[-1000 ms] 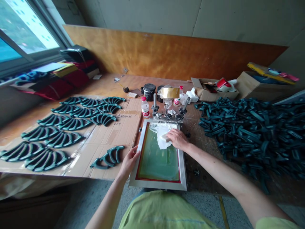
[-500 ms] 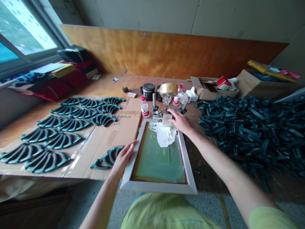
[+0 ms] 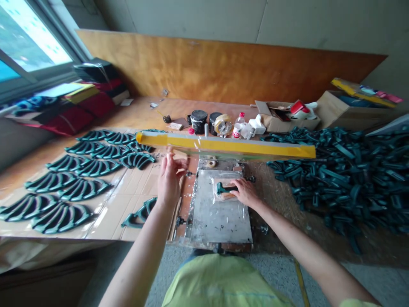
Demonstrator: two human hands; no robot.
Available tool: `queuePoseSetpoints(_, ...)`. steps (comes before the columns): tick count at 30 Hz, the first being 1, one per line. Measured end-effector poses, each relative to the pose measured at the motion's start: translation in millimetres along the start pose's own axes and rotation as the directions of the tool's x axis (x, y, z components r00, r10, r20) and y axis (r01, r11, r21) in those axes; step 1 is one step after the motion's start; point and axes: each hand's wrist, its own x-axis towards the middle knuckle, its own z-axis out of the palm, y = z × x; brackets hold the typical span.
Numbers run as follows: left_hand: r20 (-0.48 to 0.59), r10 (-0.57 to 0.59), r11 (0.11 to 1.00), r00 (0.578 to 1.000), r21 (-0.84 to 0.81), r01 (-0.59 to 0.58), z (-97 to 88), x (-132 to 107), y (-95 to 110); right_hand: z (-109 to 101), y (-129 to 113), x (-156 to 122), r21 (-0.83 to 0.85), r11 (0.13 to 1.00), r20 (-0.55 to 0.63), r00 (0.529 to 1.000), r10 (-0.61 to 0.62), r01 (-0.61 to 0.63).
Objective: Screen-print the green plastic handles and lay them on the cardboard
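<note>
A screen-printing frame (image 3: 230,147) with yellow tape along its edge is tilted up on its hinge, seen edge-on. My left hand (image 3: 169,177) holds up its left side, fingers curled at the frame's edge. Beneath it lies a grey metal printing plate (image 3: 220,217). On the plate rests a small dark green plastic part (image 3: 223,187) on a clear film. My right hand (image 3: 245,192) is closed on that part's right end.
Rows of green curved parts (image 3: 83,170) lie on cardboard at the left, one pair (image 3: 142,211) near the plate. A large heap of green parts (image 3: 345,175) fills the right. Ink cans (image 3: 200,120), bottles and tape stand behind. Cardboard boxes (image 3: 281,119) sit at back right.
The frame lay flat a second ago, with my right hand on a white cloth on the mesh. Now the left hand has swung it up and the right hand has dropped onto the part beneath.
</note>
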Motion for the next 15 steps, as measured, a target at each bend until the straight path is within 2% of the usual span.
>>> queuePoseSetpoints(1,0.005,-0.098,0.995,0.995,0.022,0.097,-2.2,-13,-13,-3,-6,-1,-0.004,1.000,0.000,1.000,0.004,-0.004)
queuePoseSetpoints(2,0.030,-0.234,0.971,0.972,0.060,0.232,-4.6,-29,-28,-8,-14,-3,0.001,1.000,-0.011,1.000,0.003,-0.003)
queuePoseSetpoints(3,0.079,-0.408,0.909,0.909,0.126,0.397,-6.8,-46,-45,-12,-24,-6,0.008,1.000,-0.032,0.999,-0.008,0.009)
queuePoseSetpoints(4,0.122,-0.570,0.817,0.812,0.192,0.544,-8.5,-64,-62,-15,-37,-11,0.010,0.999,-0.059,0.998,-0.034,0.034)
queuePoseSetpoints(5,0.126,-0.666,0.744,0.736,0.193,0.640,-9.8,-80,-78,-16,-51,-17,0.006,0.997,-0.083,0.993,-0.080,0.081)
queuePoseSetpoints(6,0.133,-0.720,0.693,0.681,0.160,0.703,-10.9,-94,-91,-15,-64,-23,0.000,0.988,-0.090,0.984,-0.153,0.154)
queuePoseSetpoints(7,0.131,-0.750,0.661,0.648,0.107,0.743,-12.4,-106,-101,-13,-74,-29,0.001,0.968,-0.078,0.965,-0.249,0.250)
queuePoseSetpoints(9,0.094,-0.762,0.644,0.641,0.013,0.765,-19.9,-117,-112,-13,-81,-42,0.049,0.922,-0.022,0.923,-0.384,0.385)
queuePoseSetpoints(10,0.050,-0.751,0.660,0.659,-0.001,0.752,-27.4,-117,-113,-17,-75,-48,0.086,0.927,0.005,0.930,-0.368,0.366)
queuePoseSetpoints(11,-0.016,-0.725,0.689,0.689,0.003,0.725,-38.0,-115,-112,-25,-64,-56,0.118,0.961,0.024,0.967,-0.255,0.250)
queuePoseSetpoints(12,-0.098,-0.684,0.726,0.723,0.015,0.688,-52.0,-110,-110,-37,-49,-63,0.134,0.989,0.035,0.998,-0.060,0.055)
queuePoseSetpoints(13,-0.183,-0.634,0.761,0.751,0.024,0.648,-69.2,-105,-107,-52,-31,-71,0.135,0.976,0.036,0.985,0.167,-0.170)
queuePoseSetpoints(14,-0.280,-0.575,0.795,0.769,0.030,0.606,-88.8,-100,-104,-70,-11,-79,0.122,0.924,0.025,0.932,0.362,-0.363)
queuePoseSetpoints(15,-0.385,-0.514,0.820,0.767,0.044,0.571,-110.1,-97,-101,-88,9,-87,0.124,0.856,0.029,0.864,0.502,-0.501)
